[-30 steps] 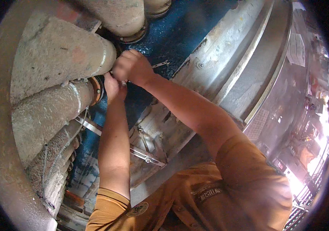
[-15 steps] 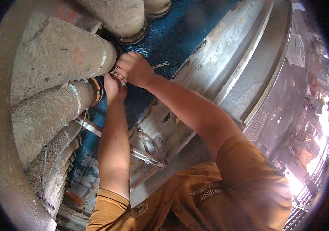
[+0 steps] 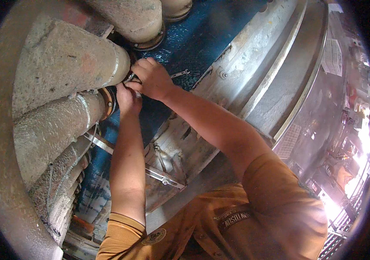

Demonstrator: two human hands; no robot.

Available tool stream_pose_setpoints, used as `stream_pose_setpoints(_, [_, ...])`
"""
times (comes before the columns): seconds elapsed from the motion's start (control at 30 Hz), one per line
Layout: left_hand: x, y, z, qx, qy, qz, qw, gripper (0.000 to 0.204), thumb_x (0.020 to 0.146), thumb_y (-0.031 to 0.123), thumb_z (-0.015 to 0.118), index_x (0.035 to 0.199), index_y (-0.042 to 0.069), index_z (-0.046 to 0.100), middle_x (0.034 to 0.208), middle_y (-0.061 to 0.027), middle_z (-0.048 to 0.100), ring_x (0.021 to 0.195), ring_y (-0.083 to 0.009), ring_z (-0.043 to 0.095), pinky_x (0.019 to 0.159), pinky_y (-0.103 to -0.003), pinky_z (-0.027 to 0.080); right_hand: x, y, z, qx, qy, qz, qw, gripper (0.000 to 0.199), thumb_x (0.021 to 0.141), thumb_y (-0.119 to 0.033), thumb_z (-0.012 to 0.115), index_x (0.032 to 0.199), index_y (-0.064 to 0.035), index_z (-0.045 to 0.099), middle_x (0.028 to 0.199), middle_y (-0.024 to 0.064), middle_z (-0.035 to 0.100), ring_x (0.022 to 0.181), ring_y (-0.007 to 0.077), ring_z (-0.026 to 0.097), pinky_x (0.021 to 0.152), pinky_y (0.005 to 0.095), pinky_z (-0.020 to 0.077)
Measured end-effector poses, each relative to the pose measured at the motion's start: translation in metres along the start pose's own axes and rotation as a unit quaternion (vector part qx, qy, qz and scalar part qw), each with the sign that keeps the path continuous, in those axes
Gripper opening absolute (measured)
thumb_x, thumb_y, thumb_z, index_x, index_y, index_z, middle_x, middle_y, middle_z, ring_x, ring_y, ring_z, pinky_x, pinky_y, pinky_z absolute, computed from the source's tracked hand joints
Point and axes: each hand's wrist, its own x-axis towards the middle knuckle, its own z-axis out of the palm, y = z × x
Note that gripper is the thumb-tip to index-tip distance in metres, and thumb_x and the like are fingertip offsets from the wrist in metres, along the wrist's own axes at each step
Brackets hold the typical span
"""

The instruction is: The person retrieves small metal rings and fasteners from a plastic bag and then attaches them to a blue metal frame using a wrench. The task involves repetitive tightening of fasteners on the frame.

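My two hands meet at the mouth of a large dusty cone-shaped pipe (image 3: 76, 65). Fingers curled, my right hand (image 3: 152, 79) works at a small metal fastening (image 3: 129, 78) on the pipe's rim. Just below it, my left hand (image 3: 128, 99) is closed with its fingertips against the same spot; what they pinch is hidden. A wrench (image 3: 180, 73) shows on the blue surface (image 3: 202, 39) beyond my right wrist, its near end hidden behind the hand.
More crusted pipes (image 3: 59, 130) stand below and above the cone. A slotted metal bracket (image 3: 163, 177) crosses under my left forearm. On the right, a curved metal rim (image 3: 276, 69) runs beside the blue surface. A thin cable (image 3: 70, 167) hangs at lower left.
My right fingers have shifted slightly at the rim, showing more of the dark metal fastening. My left hand stays almost in place, and the wrench lies unchanged.
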Motion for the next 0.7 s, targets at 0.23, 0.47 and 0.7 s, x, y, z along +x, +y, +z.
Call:
stream_pose_setpoints(0.23, [-0.007,0.002,0.026,-0.059,0.042,0.009,0.997,0.044,0.099,0.044,0.030,0.102,0.007,0.054,0.075,-0.0009,0.057,0.064,-0.0142,0.051,0.060,-0.029,0.042,-0.004,0.012,0.011,0.005,-0.044,-0.078,0.996,0.011,0.070,-0.019,0.063,0.074,-0.0078,0.062,0.077,0.0050,0.058,0.078,0.0236,0.055,0.072,0.0353,0.0450])
stream_pose_setpoints(0.47, [-0.010,0.003,0.015,-0.007,-0.012,0.009,1.000,0.041,0.099,0.041,0.031,0.104,0.007,0.053,0.090,-0.0039,0.059,0.078,-0.0155,0.054,0.069,-0.030,0.043,0.000,0.003,-0.001,0.013,-0.009,-0.011,1.000,0.011,0.070,-0.019,0.064,0.074,-0.0087,0.062,0.074,0.0052,0.056,0.076,0.0240,0.055,0.071,0.0349,0.0454])
stream_pose_setpoints(0.7, [-0.008,0.004,0.022,-0.050,0.027,0.014,0.998,0.039,0.099,0.039,0.032,0.102,0.007,0.053,0.092,-0.0045,0.059,0.081,-0.0165,0.055,0.074,-0.032,0.043,-0.003,0.011,0.006,0.037,-0.042,-0.054,0.997,0.011,0.069,-0.017,0.066,0.074,-0.0082,0.061,0.073,0.0057,0.055,0.074,0.0257,0.054,0.069,0.0365,0.0461])
